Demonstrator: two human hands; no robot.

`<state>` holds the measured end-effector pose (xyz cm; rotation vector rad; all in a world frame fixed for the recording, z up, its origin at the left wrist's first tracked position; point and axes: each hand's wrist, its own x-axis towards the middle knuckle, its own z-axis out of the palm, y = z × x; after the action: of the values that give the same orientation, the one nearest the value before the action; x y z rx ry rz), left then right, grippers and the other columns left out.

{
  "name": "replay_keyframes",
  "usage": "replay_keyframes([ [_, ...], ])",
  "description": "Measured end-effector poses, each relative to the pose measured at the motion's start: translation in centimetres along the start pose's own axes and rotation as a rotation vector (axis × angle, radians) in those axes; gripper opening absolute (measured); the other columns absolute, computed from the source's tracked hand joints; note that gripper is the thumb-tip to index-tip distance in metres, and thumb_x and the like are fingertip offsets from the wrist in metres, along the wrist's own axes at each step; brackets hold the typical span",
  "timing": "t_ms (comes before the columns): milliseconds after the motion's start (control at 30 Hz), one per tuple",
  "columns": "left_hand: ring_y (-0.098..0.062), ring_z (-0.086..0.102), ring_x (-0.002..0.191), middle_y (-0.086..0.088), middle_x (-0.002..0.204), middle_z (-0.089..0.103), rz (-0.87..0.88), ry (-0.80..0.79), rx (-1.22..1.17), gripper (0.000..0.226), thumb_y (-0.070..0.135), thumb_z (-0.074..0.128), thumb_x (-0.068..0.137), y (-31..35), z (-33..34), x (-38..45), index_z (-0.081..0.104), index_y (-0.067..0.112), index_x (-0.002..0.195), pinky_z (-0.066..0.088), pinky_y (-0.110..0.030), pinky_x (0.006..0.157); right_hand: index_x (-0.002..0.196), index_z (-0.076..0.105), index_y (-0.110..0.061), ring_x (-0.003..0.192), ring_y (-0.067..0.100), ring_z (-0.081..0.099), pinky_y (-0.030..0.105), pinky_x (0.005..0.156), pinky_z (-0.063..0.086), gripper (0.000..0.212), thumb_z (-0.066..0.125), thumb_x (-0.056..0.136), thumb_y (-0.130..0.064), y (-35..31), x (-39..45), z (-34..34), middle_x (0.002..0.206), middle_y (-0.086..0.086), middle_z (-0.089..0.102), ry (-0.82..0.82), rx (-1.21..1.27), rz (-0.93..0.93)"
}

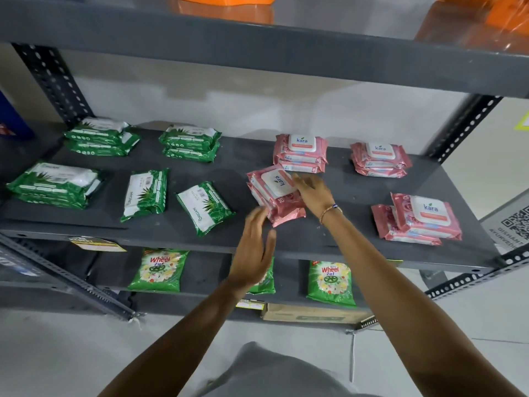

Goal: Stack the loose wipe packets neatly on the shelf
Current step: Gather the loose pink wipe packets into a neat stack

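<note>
While my right hand (pixel 313 193) rests flat on the skewed pink pile (pixel 276 193) in the middle of the shelf (pixel 177 233), its fingers (pixel 300 179) lie spread over the top packet's white lid, pressing down, not wrapped around anything. I judge this is to pin the pile so it does not slide as I square it. My left hand (pixel 254 247) hovers just near of that pile, at the shelf's front edge, fingers (pixel 254 222) wide and holding nothing; it is blurred, and I cannot tell whether the fingertips touch the lowest packet. I read it as coming in to nudge the near side straight.

This pile sits turned at an angle to the shelf edge, while the two pink stacks behind it, one just beyond (pixel 300 151) and one far right (pixel 379 159), lie square. Near right, a pink pair (pixel 418 220) is stepped, the top one overhanging the lower, so it looks unfinished too.

On the left, three green stacks (pixel 100 136) look tidy, but two loose green packets (pixel 146 193) lie singly and well apart from any stack, each twisted differently. I judge they are the remaining work once the pink ones are aligned.

Soft foil packs slip on each other, so I would keep downward pressure while turning the pile.
</note>
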<state>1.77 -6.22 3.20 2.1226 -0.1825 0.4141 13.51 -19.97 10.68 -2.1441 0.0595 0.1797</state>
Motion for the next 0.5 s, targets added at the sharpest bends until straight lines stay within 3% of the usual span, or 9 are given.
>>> replay_keyframes([
  [67, -0.015, 0.031, 0.137, -0.005, 0.146, 0.029, -0.308, 0.110, -0.257, 0.060, 0.040, 0.035, 0.098, 2.0, 0.9, 2.8, 0.022, 0.006, 0.146, 0.028, -0.025, 0.111, 0.093, 0.065, -0.018, 0.086, 0.019, 0.064, 0.029, 0.079, 0.046, 0.041, 0.052, 0.084, -0.056, 0.2, 0.2, -0.7, 0.103, 0.008, 0.068, -0.144, 0.099, 0.162],
  [167, -0.030, 0.052, 0.122, -0.016, 0.131, 0.053, -0.754, 0.141, -0.505, 0.065, 0.053, 0.041, 0.092, 2.5, 0.9, 7.3, 0.046, -0.001, 0.130, 0.042, -0.035, 0.098, 0.093, 0.067, -0.016, 0.078, 0.016, 0.065, 0.026, 0.070, 0.053, 0.038, 0.060, 0.082, -0.051, 0.6, -0.5, -0.9, 0.093, 0.007, 0.069, -0.158, 0.232, 0.248],
  [300, -0.030, 0.059, 0.106, -0.015, 0.119, 0.064, -0.732, 0.007, -0.289, 0.058, 0.051, 0.038, 0.092, 2.1, 0.3, 9.1, 0.062, 0.005, 0.117, 0.044, -0.034, 0.084, 0.088, 0.066, -0.008, 0.084, 0.023, 0.067, 0.037, 0.080, 0.059, 0.037, 0.066, 0.079, -0.043, 1.4, -2.1, -0.4, 0.090, 0.012, 0.069, -0.109, 0.385, 0.318],
  [400, -0.025, 0.063, 0.099, -0.013, 0.109, 0.070, -0.601, -0.147, -0.225, 0.055, 0.051, 0.036, 0.090, 1.7, -0.3, 10.0, 0.068, 0.011, 0.109, 0.046, -0.035, 0.083, 0.113, 0.057, 0.006, 0.075, 0.023, 0.070, 0.029, 0.060, 0.060, 0.055, 0.070, 0.078, -0.034, 2.6, -3.5, 0.8, 0.094, 0.017, 0.070, -0.107, 0.605, 0.392],
  [500, -0.022, 0.069, 0.090, -0.011, 0.096, 0.074, -0.532, -0.385, -0.239, 0.045, 0.045, 0.039, 0.093, 1.7, -0.9, 11.1, 0.071, 0.013, 0.100, 0.049, -0.034, 0.084, 0.124, 0.042, 0.000, 0.080, 0.023, 0.071, 0.030, 0.057, 0.060, 0.075, 0.078, 0.067, -0.035, 4.1, -4.3, 1.8, 0.099, 0.018, 0.069, 0.014, 0.746, 0.443],
])
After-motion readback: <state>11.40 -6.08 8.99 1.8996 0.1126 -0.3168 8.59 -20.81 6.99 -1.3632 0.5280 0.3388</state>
